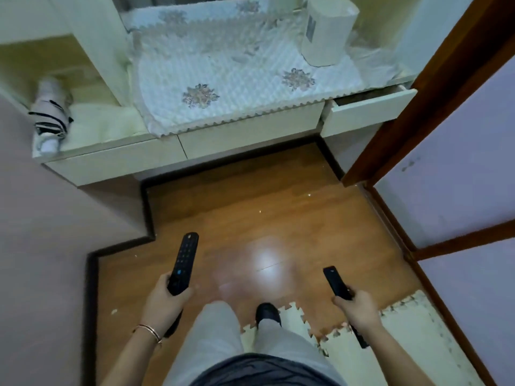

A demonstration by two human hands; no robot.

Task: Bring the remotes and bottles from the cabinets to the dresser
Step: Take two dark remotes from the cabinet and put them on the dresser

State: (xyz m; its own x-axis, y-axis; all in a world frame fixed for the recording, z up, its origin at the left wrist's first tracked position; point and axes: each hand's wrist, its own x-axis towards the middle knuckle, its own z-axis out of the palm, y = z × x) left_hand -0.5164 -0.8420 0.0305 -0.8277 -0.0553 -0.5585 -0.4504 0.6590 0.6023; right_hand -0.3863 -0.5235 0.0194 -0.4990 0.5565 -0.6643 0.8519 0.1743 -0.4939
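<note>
Narrow room corner: wood floor [250, 218], foam puzzle mats [404, 344] at lower right, wooden door frame [418, 93] on the right. Straight ahead stands a white dresser [245, 135], its top covered by a quilted floral cloth [223, 79]. One white cylindrical appliance [328, 32] stands at the back right of the cloth, so most of the cloth in front of it is free as a drop spot. Small drawer [370, 110] at the dresser's right end is pulled partly open. Folded striped umbrella [50, 118] lies on the lower shelf to the left, off the cloth.

Left hand [161, 305] is wrapped around the bottom end of a long black remote [184, 263], fingers curled under and thumb on the edge, button face up and tip pointing at the dresser. Right hand [359, 307] is closed around a slimmer black remote [335, 282] near its lower end, also pointing forward. A dark strip [359, 338] shows below the right wrist; cannot tell if it is a second remote or something else.

Both are gripped by the tail with most of the length sticking out, which looks suited to laying them flat on the cloth without regripping. One per hand probably saves a trip. Both remotes are held low, well short of the dresser, over the floor. No bottles in view, so likely mid-task, carry stage. A leg in grey trousers and a dark slipper [267, 313] point toward the dresser.
</note>
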